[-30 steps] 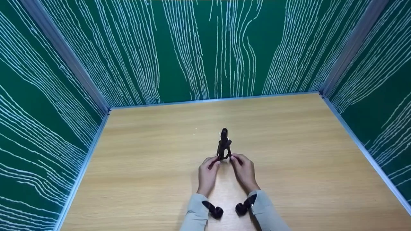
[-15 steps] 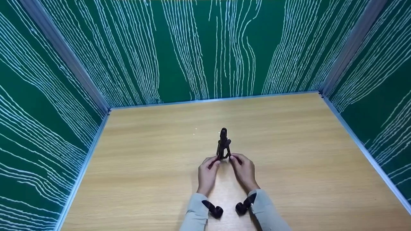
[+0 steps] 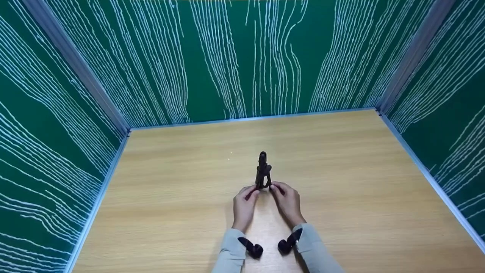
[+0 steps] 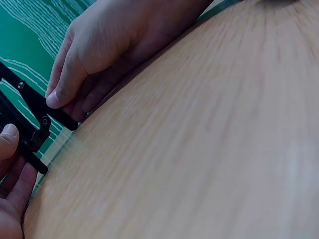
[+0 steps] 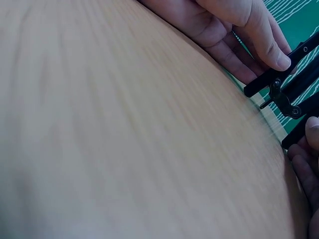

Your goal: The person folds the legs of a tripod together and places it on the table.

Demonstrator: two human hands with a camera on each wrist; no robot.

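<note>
A small black tripod [image 3: 262,168] with hinged braces between its legs stands upright at the middle of the wooden table. My left hand [image 3: 244,206] pinches one leg near its foot between thumb and fingers. On the other side, my right hand [image 3: 288,203] pinches another leg low down. The left wrist view shows the tripod's leg [image 4: 37,99] under the right thumb, and its feet close to the tabletop. In the right wrist view a metal-pinned brace [image 5: 281,97] joins the spread legs. The upper part of the tripod lies outside both wrist views.
The light wooden table [image 3: 182,182] is walled at the back and sides by green panels [image 3: 310,68] with white wavy lines. Tiny pale specks [image 3: 230,156] lie left of the tripod. Black wrist cameras [image 3: 254,250] sit on the grey sleeves.
The tripod has shifted very slightly to the left. Both hands keep their pinch on its legs and have hardly moved.
</note>
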